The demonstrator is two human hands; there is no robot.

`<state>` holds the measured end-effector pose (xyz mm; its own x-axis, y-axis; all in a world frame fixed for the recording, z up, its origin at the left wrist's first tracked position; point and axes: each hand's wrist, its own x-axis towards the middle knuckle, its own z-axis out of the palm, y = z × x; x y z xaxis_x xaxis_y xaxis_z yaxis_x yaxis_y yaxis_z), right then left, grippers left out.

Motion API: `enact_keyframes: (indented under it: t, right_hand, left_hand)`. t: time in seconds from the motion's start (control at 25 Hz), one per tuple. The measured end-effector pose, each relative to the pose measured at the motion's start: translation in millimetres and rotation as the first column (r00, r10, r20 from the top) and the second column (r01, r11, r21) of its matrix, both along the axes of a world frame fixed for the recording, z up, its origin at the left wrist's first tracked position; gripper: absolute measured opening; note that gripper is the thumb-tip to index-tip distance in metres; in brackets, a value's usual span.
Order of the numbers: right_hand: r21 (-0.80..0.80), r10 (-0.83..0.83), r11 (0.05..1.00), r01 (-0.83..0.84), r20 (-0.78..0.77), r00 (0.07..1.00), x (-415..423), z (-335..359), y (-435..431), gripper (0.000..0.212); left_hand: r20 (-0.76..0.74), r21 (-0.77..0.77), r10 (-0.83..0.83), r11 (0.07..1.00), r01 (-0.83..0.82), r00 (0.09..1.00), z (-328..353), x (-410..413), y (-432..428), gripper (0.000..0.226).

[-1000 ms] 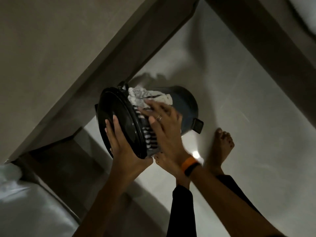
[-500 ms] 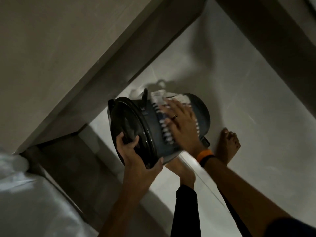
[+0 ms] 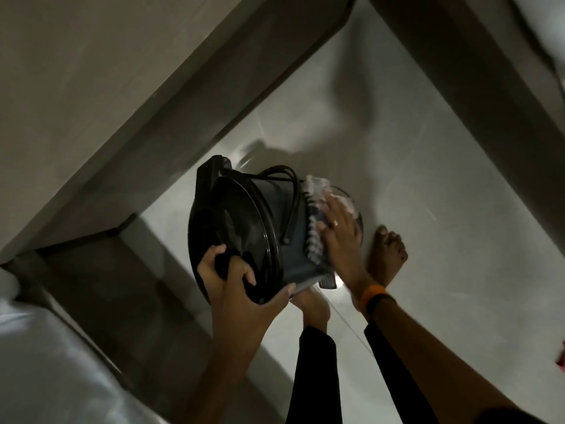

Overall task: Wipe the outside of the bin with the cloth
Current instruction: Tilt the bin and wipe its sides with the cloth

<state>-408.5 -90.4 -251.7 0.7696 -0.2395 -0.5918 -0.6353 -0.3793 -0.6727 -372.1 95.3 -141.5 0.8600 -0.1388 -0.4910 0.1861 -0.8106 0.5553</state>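
Observation:
A dark round bin point(image 3: 275, 215) with a glossy black lid point(image 3: 232, 231) is held tipped on its side above the floor, lid toward me. My left hand point(image 3: 235, 289) grips the lower rim of the lid. My right hand point(image 3: 339, 237), with a ring and an orange wristband, presses a white striped cloth point(image 3: 315, 206) flat against the bin's side near its base. A thin wire handle point(image 3: 290, 203) lies across the bin's body. The foot pedal point(image 3: 328, 281) sticks out beneath.
My bare feet point(image 3: 388, 255) stand on the pale tiled floor point(image 3: 428, 185) just under and right of the bin. A wall with a dark skirting point(image 3: 214, 96) runs along the left. White fabric point(image 3: 46, 362) lies at the lower left.
The bin has been turned and shifted right; my left hand moved from flat on the lid to gripping its rim. My right hand slid the cloth along the side toward the base.

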Motion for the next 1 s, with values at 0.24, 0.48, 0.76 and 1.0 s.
enact_keyframes:
  t: [0.24,0.48,0.76,1.0]
  right_hand:
    - [0.022,-0.005,1.000,0.005,0.007,1.000,34.3,14.0,-7.0,0.046]
    - [0.203,0.003,0.978,-0.045,0.202,0.979,38.7,28.1,-1.5,0.046]
    - [0.061,-0.005,0.998,0.022,-0.261,0.965,56.5,-36.3,-56.5,0.045]
    - [0.076,0.045,0.995,-0.067,0.266,0.963,35.2,28.9,30.5,0.052]
  left_hand:
    - [0.110,0.070,-0.191,0.980,0.184,0.975,1.3,-16.3,-13.0,0.100]
    - [0.241,0.092,-0.275,0.961,0.260,0.931,-6.0,-23.4,-10.4,0.086]
    - [0.189,0.076,-0.265,0.964,0.255,0.946,6.0,-4.5,-22.4,0.075]
    - [0.022,-0.011,-0.088,0.996,0.088,0.996,-1.0,6.0,-3.8,0.082]
